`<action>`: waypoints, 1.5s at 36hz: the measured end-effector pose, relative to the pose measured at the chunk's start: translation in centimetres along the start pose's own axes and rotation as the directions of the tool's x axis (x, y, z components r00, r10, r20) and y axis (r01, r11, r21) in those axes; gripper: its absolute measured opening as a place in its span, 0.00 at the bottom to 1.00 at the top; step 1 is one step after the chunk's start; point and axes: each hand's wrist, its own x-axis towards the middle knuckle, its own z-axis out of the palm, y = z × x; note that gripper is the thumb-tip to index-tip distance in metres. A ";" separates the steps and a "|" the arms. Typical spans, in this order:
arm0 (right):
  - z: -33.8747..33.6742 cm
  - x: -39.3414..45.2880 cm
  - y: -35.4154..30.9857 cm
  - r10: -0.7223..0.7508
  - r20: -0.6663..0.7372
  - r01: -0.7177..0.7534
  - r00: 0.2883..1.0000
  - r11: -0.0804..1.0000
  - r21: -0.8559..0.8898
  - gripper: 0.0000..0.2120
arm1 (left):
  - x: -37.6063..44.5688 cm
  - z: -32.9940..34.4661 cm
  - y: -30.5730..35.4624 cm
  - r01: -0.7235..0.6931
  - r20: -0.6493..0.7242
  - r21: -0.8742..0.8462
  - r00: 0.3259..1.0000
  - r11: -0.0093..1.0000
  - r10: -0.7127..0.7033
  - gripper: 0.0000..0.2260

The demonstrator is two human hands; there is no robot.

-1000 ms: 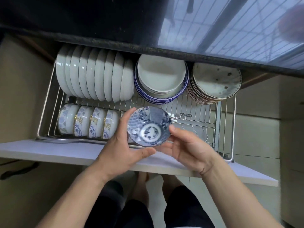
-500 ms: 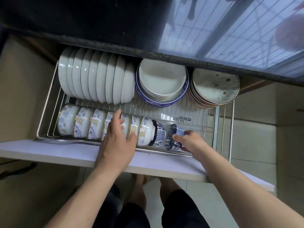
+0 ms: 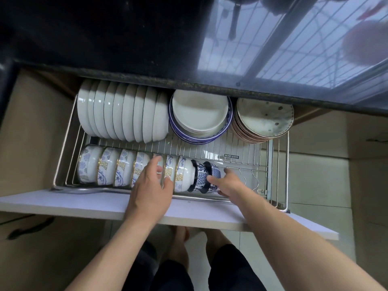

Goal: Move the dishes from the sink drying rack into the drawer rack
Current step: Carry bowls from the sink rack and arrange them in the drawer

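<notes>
The pulled-out wire drawer rack (image 3: 241, 152) holds a front row of white bowls with blue and gold patterns (image 3: 109, 166), lying on their sides. Two dark blue patterned bowls (image 3: 201, 175) end that row on the right. My left hand (image 3: 151, 185) rests on the middle white bowls, fingers spread. My right hand (image 3: 228, 182) touches the rightmost blue bowl (image 3: 214, 171) from the right, fingers fairly straight along its side. The sink drying rack is out of view.
The back row holds upright white plates (image 3: 121, 114), a stack of blue-rimmed plates (image 3: 199, 118) and a stack of speckled plates (image 3: 264, 120). Bare wire rack lies right of the blue bowls. A dark countertop (image 3: 105, 38) overhangs the drawer. The white drawer front (image 3: 84, 204) is near me.
One second ago both hands held the blue bowl above the drawer. It now stands on its side in the front row, pushed left against the other blue bowl by my right hand.
</notes>
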 end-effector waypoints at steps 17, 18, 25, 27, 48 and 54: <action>-20.0 -22.7 3.3 -0.132 -0.192 0.142 0.973 0.989 0.039 0.22 | -3.2 -5.8 16.9 -0.492 0.603 0.448 0.783 0.746 0.154 0.12; -21.2 -24.0 3.6 -0.132 -0.206 0.150 0.970 0.986 0.073 0.20 | -3.8 -6.0 19.3 -0.533 0.616 0.453 0.767 0.715 0.181 0.11; -32.1 -32.4 7.7 -0.232 -0.447 0.302 0.864 0.949 0.090 0.23 | -12.5 -5.1 38.8 -0.790 0.630 0.354 0.597 0.500 0.497 0.12; -35.2 -34.7 8.5 -0.275 -0.485 0.309 0.830 0.951 -0.011 0.27 | -14.6 -4.4 43.1 -0.824 0.613 0.332 0.559 0.460 0.558 0.10; -60.9 -50.9 47.8 0.009 -0.791 0.161 0.612 0.977 0.136 0.26 | -52.9 32.3 64.8 -0.998 0.784 0.018 -0.021 -0.056 0.620 0.10; -64.6 -48.3 55.2 0.181 -0.776 0.128 0.605 0.939 0.319 0.26 | -55.1 40.6 67.2 -0.996 0.853 0.008 -0.041 -0.092 0.520 0.10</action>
